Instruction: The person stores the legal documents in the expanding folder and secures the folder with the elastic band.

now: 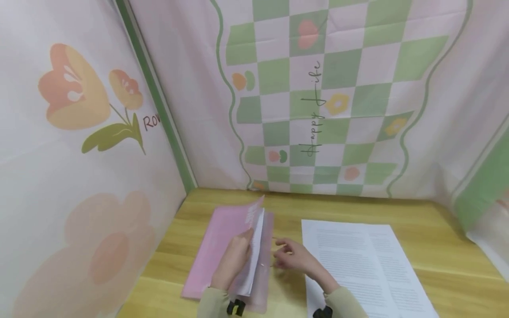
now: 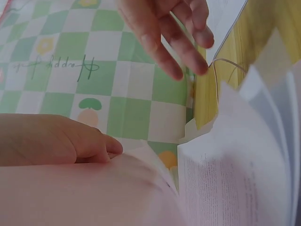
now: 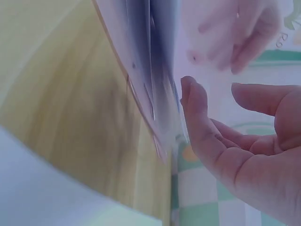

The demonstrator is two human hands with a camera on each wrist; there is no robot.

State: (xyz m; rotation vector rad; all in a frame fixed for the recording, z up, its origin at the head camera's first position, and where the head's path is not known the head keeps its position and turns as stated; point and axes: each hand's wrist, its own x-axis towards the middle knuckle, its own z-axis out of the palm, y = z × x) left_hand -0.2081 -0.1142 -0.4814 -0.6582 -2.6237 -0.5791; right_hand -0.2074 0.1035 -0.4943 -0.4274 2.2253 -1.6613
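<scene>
A pink translucent folder [image 1: 216, 247] lies on the table with its front cover partly lifted. My left hand [image 1: 234, 256] grips the cover's free edge; in the left wrist view, the thumb and fingers of that hand [image 2: 80, 141] pinch it. Printed sheets [image 2: 225, 174] stand fanned inside the folder. Just right of the folder's edge is my right hand [image 1: 292, 256], its fingers loosely bent and holding nothing. In the right wrist view, a gap separates thumb and forefinger of this hand [image 3: 244, 150]. A thin cord [image 2: 215, 77] loops from the folder's edge.
To the right, a stack of printed paper [image 1: 358, 260] lies flat on the wooden table [image 1: 286, 203], partly under the right forearm. Patterned cloth [image 1: 310, 97] hangs behind the table, and a flowered cloth wall [image 1: 79, 176] stands along the left side.
</scene>
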